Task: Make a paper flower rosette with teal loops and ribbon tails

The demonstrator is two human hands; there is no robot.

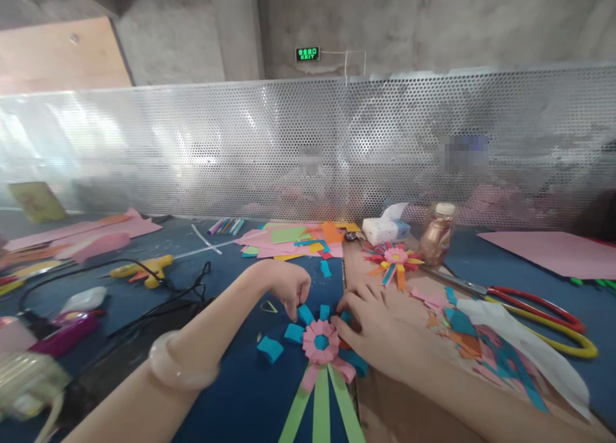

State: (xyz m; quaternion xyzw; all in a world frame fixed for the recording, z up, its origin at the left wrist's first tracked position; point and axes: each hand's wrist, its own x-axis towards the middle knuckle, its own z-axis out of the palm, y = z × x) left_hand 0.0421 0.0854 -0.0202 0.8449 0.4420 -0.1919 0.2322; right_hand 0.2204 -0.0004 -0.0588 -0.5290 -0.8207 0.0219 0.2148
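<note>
A paper flower (pixel 312 348) lies before me, with a pink pleated ring, a blue centre, blue paper loops around it and light green strips (pixel 321 408) trailing toward me. My left hand (pixel 291 286) is closed in a pinch, fingertips on a blue paper loop (pixel 305 314) at the flower's upper left. My right hand (pixel 373 321) lies on the flower's right side, fingers spread, thumb close to the pink ring; it partly covers the loops there. Apart from the flower, a loose blue loop (pixel 270 349) sits to its left.
Left are a yellow glue gun (pixel 151 271) with a black cable and a purple tool (pixel 67 332). Coloured paper (pixel 283 236) and markers (pixel 226 226) lie behind. Rightward are a second flower (pixel 395 257), tissues (pixel 385 230), a bottle (pixel 437 236), large scissors (pixel 534 308) and paper scraps (pixel 474 343).
</note>
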